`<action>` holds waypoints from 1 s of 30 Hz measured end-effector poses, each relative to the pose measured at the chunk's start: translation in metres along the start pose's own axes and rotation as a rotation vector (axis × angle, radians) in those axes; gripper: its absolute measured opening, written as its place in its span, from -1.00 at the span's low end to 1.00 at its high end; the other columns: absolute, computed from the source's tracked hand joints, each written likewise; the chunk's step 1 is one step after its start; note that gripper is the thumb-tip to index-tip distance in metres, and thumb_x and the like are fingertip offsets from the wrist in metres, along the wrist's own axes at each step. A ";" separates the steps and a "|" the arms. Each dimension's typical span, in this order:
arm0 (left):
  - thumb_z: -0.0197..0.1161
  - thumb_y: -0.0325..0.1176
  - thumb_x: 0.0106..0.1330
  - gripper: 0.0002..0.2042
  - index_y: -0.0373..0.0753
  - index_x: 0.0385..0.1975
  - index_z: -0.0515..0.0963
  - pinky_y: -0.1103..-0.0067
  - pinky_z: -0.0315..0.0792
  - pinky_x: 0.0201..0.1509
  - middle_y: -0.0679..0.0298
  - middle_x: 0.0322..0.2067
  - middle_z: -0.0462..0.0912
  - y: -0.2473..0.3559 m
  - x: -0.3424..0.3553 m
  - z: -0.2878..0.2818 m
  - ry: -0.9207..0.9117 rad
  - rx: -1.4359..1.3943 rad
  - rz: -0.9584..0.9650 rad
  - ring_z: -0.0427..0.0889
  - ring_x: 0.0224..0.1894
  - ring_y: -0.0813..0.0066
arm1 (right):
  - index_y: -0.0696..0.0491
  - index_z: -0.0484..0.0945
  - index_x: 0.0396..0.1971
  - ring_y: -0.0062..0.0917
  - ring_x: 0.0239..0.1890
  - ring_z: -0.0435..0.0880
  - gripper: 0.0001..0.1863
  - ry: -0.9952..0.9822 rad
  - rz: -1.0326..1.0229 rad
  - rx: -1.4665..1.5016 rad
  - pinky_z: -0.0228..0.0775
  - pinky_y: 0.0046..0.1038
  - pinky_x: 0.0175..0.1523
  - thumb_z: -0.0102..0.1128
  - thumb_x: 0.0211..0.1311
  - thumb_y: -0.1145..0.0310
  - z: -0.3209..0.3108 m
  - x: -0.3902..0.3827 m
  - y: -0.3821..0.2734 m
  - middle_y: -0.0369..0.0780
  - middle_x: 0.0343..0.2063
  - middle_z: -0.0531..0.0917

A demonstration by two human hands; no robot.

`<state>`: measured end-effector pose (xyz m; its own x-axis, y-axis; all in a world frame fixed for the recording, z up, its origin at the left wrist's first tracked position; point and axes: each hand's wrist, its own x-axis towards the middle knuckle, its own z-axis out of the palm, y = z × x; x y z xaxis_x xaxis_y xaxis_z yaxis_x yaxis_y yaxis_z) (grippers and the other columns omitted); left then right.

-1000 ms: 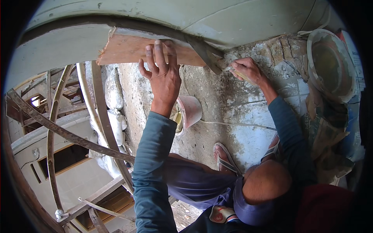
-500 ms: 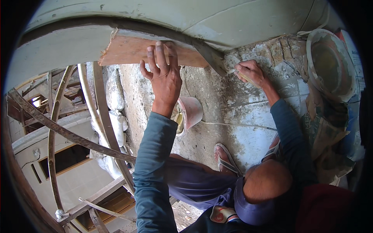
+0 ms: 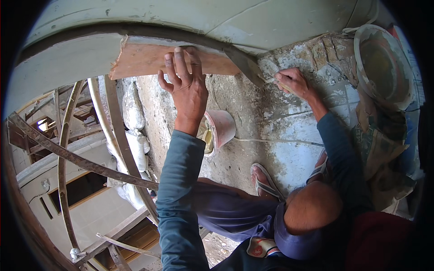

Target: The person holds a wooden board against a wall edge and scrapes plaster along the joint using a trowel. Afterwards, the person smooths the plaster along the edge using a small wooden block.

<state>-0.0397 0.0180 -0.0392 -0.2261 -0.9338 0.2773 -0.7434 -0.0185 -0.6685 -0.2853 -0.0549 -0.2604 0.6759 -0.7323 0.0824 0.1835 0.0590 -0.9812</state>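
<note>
My left hand (image 3: 189, 92) presses on the face of a reddish-brown wooden board (image 3: 144, 61), its fingers spread and fingertips near the upper edge. The board lies along a pale ledge, below a strip of dark wet mortar (image 3: 176, 35). My right hand (image 3: 293, 82) is closed around the light handle of a trowel. Its long, grey, mortar-smeared blade (image 3: 246, 67) points up and left, resting against the right end of the mortar strip by the board's end.
A pink-white bucket (image 3: 224, 128) lies tipped near my left forearm. A mortar-crusted tub (image 3: 384, 67) stands at right above crumpled sacks (image 3: 382, 144). A cable (image 3: 280, 141) crosses the rough floor. Wooden poles (image 3: 81, 158) and white bags (image 3: 133, 106) are at left.
The view has shifted slightly. My left hand stays on the board, and the trowel in my right hand keeps nearly the same place at the strip's end.
</note>
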 end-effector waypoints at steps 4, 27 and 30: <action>0.51 -0.16 0.03 -0.12 -0.12 0.37 0.17 0.01 -0.13 0.36 -0.02 0.40 -0.08 0.001 0.002 -0.003 -0.002 -0.015 -0.005 -0.15 0.45 -0.04 | 0.17 0.42 -0.66 -0.62 -0.70 0.41 -0.47 0.070 0.022 0.071 0.44 -0.41 -0.34 -0.01 0.45 0.09 0.001 -0.005 -0.013 -0.24 -0.71 0.50; 0.49 -0.15 0.05 -0.13 -0.12 0.38 0.16 0.03 -0.10 0.34 -0.04 0.40 -0.08 -0.001 0.003 -0.005 -0.023 0.001 0.008 -0.13 0.44 -0.04 | 0.18 0.49 -0.56 -0.63 -0.69 0.39 -0.52 0.061 0.064 0.007 0.25 -0.48 -0.53 -0.04 0.47 0.11 0.010 0.005 -0.048 -0.28 -0.68 0.48; 0.49 -0.15 0.05 -0.13 -0.12 0.38 0.16 0.03 -0.12 0.35 -0.03 0.40 -0.08 -0.002 0.002 -0.005 -0.021 0.035 0.004 -0.13 0.45 -0.04 | 0.20 0.50 -0.54 -0.62 -0.68 0.40 -0.52 0.042 0.093 -0.035 0.27 -0.47 -0.52 -0.03 0.47 0.11 0.013 0.012 -0.040 -0.28 -0.68 0.49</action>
<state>-0.0417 0.0184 -0.0339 -0.2156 -0.9411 0.2603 -0.7201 -0.0268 -0.6934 -0.2754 -0.0572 -0.2175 0.6584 -0.7525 -0.0163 0.0953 0.1048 -0.9899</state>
